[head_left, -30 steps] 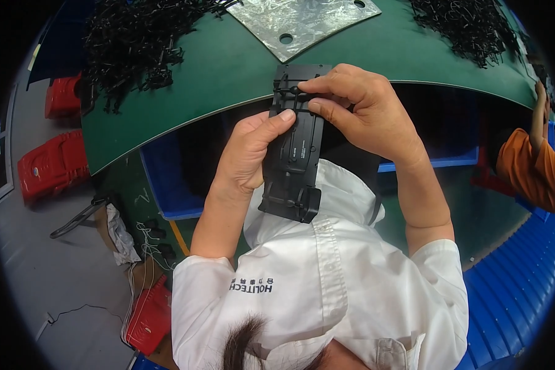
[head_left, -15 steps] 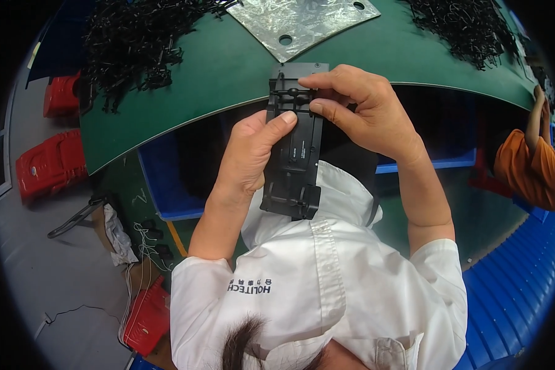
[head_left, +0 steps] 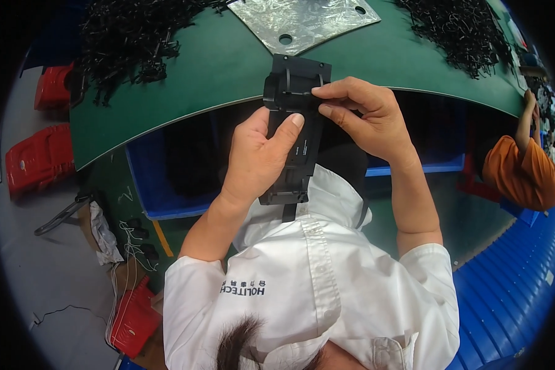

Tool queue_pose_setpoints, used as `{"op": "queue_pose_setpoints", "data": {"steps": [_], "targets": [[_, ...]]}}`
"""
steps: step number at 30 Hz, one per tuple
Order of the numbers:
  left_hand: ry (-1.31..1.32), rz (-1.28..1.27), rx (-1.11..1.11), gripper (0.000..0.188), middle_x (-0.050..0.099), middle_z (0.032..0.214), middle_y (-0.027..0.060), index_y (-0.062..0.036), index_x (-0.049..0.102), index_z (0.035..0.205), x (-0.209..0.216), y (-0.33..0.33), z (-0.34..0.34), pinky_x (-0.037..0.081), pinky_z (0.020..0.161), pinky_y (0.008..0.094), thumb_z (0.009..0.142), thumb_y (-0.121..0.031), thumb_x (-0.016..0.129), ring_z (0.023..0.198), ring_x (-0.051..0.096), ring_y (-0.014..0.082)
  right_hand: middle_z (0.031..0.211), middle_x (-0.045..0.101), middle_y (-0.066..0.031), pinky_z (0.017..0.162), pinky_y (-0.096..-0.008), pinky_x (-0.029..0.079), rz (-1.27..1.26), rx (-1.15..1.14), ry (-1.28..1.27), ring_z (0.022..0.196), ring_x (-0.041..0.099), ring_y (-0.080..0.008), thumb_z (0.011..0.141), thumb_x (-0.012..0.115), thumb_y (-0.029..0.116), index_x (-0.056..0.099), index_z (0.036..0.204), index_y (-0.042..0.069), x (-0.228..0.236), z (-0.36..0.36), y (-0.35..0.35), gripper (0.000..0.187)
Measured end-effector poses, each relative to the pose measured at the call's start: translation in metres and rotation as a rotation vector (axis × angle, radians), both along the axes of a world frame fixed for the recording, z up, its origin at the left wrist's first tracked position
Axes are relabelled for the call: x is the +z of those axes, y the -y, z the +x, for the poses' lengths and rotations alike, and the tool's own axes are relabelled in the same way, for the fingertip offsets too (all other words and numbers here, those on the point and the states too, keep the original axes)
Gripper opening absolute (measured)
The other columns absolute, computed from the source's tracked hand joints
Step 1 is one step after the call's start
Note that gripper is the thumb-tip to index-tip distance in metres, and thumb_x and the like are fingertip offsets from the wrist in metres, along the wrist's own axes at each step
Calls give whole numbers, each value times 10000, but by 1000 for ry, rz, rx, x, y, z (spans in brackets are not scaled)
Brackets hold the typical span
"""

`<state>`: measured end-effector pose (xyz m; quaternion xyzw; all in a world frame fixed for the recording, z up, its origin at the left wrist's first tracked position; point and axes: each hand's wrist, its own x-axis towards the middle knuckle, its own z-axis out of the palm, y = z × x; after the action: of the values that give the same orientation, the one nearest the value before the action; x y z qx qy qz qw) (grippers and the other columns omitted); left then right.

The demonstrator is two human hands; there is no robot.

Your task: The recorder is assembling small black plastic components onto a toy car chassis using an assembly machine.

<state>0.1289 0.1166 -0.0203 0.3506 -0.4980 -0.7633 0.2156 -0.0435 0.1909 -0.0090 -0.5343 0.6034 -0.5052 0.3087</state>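
A long black plastic housing (head_left: 299, 151) is held up in front of my chest, at the table's near edge. My left hand (head_left: 259, 148) is closed around its left side, thumb lying across the front face. A raised, frame-like end section (head_left: 296, 83) sits at the top, away from my body. My right hand (head_left: 367, 117) is closed in a pinch at the right edge of that section, with forefinger and thumb tips against it. Any small part between those fingertips cannot be made out.
Heaps of small black plastic parts lie on the green table at left (head_left: 132, 46) and right (head_left: 459, 31). A metal plate with holes (head_left: 308, 24) lies between them. Below stands a blue bin (head_left: 166, 194). Red stools (head_left: 40, 157) are at left; a co-worker's orange sleeve (head_left: 521, 172) is at right.
The housing has been turned, so its raised end section is now at the top rather than near my chest. The black cross-shaped piece on its face no longer shows. Both hands keep touching it.
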Motion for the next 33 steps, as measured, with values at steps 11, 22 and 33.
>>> {"op": "queue_pose_setpoints", "data": {"steps": [11,22,33], "targets": [[41,-316,-22,174,630,821,-2,1,599,991,7,-6,-2,454,603,173,830,-49,641,694,549,27,849,632,-55,688,-215,507,-162,4,29,793,612,-112,727,621,-140,643,969,16,-13,-2,-4,289],[50,-642,178,258,656,760,99,-5,622,916,0,-8,-8,489,577,267,675,-14,714,622,630,169,835,619,-85,624,-240,494,-358,-19,-161,734,597,-169,674,624,-168,641,965,27,-16,7,-3,351],[54,-827,247,250,617,690,108,-9,623,863,0,-7,-9,460,505,285,625,-4,702,542,588,210,849,587,-91,581,-232,491,-449,-21,-249,707,582,-162,691,658,-123,636,988,31,-15,9,-3,336]]}}
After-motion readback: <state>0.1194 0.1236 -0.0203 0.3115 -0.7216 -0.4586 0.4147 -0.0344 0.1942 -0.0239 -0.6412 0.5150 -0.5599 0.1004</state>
